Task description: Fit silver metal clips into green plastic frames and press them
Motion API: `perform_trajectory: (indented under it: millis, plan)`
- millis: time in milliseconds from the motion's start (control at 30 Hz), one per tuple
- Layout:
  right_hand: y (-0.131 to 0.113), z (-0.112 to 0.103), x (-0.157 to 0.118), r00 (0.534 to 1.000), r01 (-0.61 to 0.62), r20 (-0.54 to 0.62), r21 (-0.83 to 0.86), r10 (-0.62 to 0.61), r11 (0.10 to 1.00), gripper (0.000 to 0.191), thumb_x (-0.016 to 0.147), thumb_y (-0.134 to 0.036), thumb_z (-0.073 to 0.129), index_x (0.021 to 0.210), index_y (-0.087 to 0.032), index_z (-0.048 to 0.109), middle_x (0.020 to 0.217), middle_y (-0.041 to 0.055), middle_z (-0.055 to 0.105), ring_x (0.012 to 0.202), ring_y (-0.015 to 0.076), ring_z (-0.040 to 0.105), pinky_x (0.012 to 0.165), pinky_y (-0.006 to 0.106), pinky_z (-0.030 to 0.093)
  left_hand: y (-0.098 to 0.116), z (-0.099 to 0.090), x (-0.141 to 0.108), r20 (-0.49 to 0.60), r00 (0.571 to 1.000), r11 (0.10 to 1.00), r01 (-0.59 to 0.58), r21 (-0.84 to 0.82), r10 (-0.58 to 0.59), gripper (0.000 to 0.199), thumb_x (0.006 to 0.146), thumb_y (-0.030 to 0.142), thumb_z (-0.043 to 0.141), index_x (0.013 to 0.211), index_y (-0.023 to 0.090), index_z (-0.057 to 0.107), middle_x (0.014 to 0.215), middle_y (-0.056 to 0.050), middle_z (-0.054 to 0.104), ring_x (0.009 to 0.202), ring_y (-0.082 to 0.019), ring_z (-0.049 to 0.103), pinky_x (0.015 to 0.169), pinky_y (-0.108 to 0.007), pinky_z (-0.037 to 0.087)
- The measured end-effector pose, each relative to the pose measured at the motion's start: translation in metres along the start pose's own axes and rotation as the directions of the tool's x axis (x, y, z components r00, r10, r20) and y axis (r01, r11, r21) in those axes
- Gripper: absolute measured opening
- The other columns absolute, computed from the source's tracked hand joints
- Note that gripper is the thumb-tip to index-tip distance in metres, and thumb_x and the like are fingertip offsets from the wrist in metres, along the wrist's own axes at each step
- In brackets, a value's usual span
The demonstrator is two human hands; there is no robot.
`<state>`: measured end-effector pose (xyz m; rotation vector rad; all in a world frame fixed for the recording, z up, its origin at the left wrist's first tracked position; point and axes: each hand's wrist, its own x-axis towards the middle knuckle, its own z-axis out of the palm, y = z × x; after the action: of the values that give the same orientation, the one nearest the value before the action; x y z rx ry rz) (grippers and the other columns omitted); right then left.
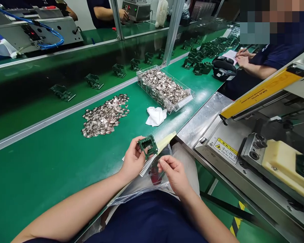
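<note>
My left hand (134, 160) is closed on a green circuit board (149, 145) with a square opening in its middle, tilted above the table's front edge. To its right, my right hand (174, 172) is closed in a pinch; whatever sits between its thumb and finger is too small to make out. Under the board runs a strip of small silvery pieces (147, 165) beside a pale yellow backing strip (167, 141). A clear plastic bag (135, 193) lies over my lap below both hands.
On the green table (53, 162) lie a pile of small metal parts (105, 116), a crumpled white cloth (156, 116) and a clear tray (184, 104) full of similar parts. A machine (225, 148) stands right. Circuit boards (197, 60) and a co-worker's hands (242, 58) are farther back.
</note>
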<state>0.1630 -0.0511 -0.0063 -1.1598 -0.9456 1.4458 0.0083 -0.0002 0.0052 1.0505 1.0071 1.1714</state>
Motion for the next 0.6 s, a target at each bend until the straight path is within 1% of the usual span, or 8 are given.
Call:
perform_trajectory:
  millis: [67,133,233,267,333,433,500,600]
  plan:
    - [-0.010,0.000,0.003,1.000,-0.011,-0.024,0.022,0.012,1.000,0.028,0.083,-0.045,0.073,0.080,-0.018,0.066,0.074,0.0029,0.062,0.063,0.0157,0.054,0.059,0.027,0.047,-0.001,-0.002,0.001,0.025,1.000,1.000,-0.009,0.006,0.008,0.041,0.084,0.041,0.066,0.115,0.022,0.046,0.100,-0.004,0.060,0.091,-0.017,0.062,0.076,-0.031,0.059]
    - [-0.018,0.002,0.006,0.998,0.005,-0.059,-0.012,-0.006,1.000,0.028,0.081,-0.045,0.073,0.078,-0.019,0.066,0.072,0.0022,0.059,0.062,0.0160,0.053,0.057,0.027,0.046,-0.002,-0.004,0.001,0.043,0.998,0.999,-0.036,0.028,0.034,0.040,0.085,0.040,0.064,0.117,0.022,0.047,0.101,-0.005,0.060,0.093,-0.017,0.061,0.082,-0.032,0.057]
    - [-0.025,0.008,0.011,0.979,0.136,-0.123,-0.188,-0.161,0.973,0.024,0.082,-0.042,0.070,0.075,-0.019,0.067,0.078,0.0037,0.059,0.069,0.0181,0.055,0.060,0.028,0.048,-0.003,-0.008,0.000,0.087,0.995,0.998,-0.051,0.039,0.047,0.041,0.087,0.039,0.063,0.120,0.022,0.047,0.102,-0.004,0.061,0.092,-0.017,0.061,0.083,-0.031,0.055]
    - [-0.027,0.010,0.013,0.965,0.189,-0.130,-0.269,-0.230,0.945,0.022,0.083,-0.040,0.069,0.075,-0.019,0.068,0.085,0.0055,0.060,0.074,0.0196,0.056,0.063,0.029,0.049,-0.004,-0.009,0.000,0.104,0.993,0.998,-0.053,0.035,0.049,0.041,0.087,0.039,0.062,0.122,0.023,0.047,0.102,-0.005,0.061,0.092,-0.017,0.061,0.082,-0.031,0.055]
    - [-0.029,0.015,0.017,0.928,0.274,-0.120,-0.417,-0.352,0.866,0.015,0.084,-0.033,0.065,0.077,-0.021,0.069,0.102,0.0089,0.060,0.091,0.0237,0.058,0.076,0.034,0.050,-0.003,-0.009,-0.001,0.131,0.990,0.998,-0.056,0.028,0.052,0.042,0.088,0.038,0.062,0.123,0.022,0.046,0.104,-0.006,0.061,0.093,-0.018,0.061,0.080,-0.030,0.055]
    - [-0.030,0.022,0.024,0.882,0.356,-0.068,-0.555,-0.467,0.752,0.007,0.082,-0.025,0.063,0.079,-0.023,0.069,0.116,0.0095,0.058,0.110,0.0277,0.054,0.095,0.043,0.043,-0.002,-0.010,-0.001,0.142,0.988,0.997,-0.067,0.030,0.062,0.040,0.088,0.037,0.061,0.122,0.022,0.047,0.104,-0.007,0.061,0.094,-0.018,0.062,0.081,-0.030,0.054]
    - [-0.029,0.026,0.027,0.860,0.397,-0.022,-0.599,-0.510,0.696,0.005,0.081,-0.022,0.063,0.080,-0.023,0.068,0.119,0.0097,0.058,0.114,0.0287,0.052,0.097,0.046,0.041,-0.001,-0.010,0.000,0.138,0.987,0.995,-0.084,0.048,0.077,0.039,0.089,0.036,0.060,0.122,0.022,0.047,0.103,-0.007,0.062,0.094,-0.019,0.062,0.082,-0.030,0.054]
    - [-0.028,0.032,0.030,0.823,0.440,0.018,-0.652,-0.568,0.617,0.006,0.081,-0.019,0.063,0.081,-0.022,0.067,0.119,0.0105,0.058,0.114,0.0294,0.051,0.094,0.048,0.043,0.001,-0.011,-0.001,0.147,0.984,0.990,-0.116,0.077,0.104,0.038,0.090,0.035,0.058,0.123,0.022,0.047,0.104,-0.007,0.062,0.094,-0.019,0.062,0.084,-0.031,0.053]
